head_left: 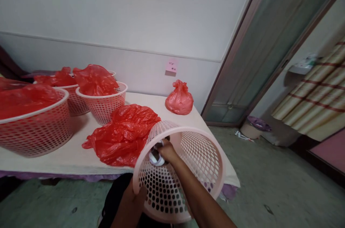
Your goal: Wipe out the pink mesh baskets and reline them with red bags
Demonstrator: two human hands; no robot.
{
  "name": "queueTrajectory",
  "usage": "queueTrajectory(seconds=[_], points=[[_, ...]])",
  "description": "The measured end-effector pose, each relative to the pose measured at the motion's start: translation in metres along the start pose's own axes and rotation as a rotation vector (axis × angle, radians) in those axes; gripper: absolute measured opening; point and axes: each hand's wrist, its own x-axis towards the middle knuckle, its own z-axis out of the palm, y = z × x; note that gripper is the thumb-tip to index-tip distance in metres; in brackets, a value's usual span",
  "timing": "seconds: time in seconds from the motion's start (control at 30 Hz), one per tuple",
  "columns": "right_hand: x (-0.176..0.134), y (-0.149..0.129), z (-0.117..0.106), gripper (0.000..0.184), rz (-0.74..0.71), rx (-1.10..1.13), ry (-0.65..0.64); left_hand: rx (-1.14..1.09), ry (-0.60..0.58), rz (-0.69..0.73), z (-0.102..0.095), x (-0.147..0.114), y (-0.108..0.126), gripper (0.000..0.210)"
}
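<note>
I hold a pink perforated plastic basket (199,156) tipped on its side, its mouth facing me, at the table's front edge. My left hand (136,195) grips its near rim from outside. My right hand (166,150) reaches deep inside the basket and is closed on a small white and dark item (155,158) near the bottom; what the item is I cannot tell. A loose red plastic bag (122,135) lies on the table just left of the basket.
On the table (81,158) stand three more pink baskets (37,127) (104,107) (77,102) lined with red bags, at the left. A tied red bag (179,98) sits at the far right corner. A pink note (171,66) hangs on the wall. A door frame (242,59) and floor lie right.
</note>
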Motion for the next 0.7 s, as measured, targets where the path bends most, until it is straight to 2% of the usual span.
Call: queueTrajectory(seconds=[0.07,0.17,0.33,0.43,0.6,0.7], points=[[-0.017,-0.007,0.005,0.024,-0.076,-0.049,-0.037,0.007,-0.033,0.009,-0.001,-0.001,0.005,0.055],[-0.04,-0.007,0.002,0.026,-0.158,-0.2,-0.097,-0.005,-0.023,0.042,0.002,-0.004,0.013,0.057],[-0.056,0.005,-0.01,0.027,-0.129,-0.434,-0.112,0.012,-0.037,0.136,0.006,-0.005,0.021,0.055],[-0.065,0.001,-0.013,0.028,-0.146,-0.457,-0.132,-0.001,-0.025,0.202,0.01,-0.002,0.024,0.053],[-0.095,-0.01,-0.02,0.025,-0.267,-0.475,-0.172,-0.023,0.116,0.157,0.017,0.003,0.029,0.054],[-0.102,0.002,-0.03,0.023,-0.23,-0.56,-0.146,-0.016,0.057,0.155,0.019,0.003,0.033,0.055]])
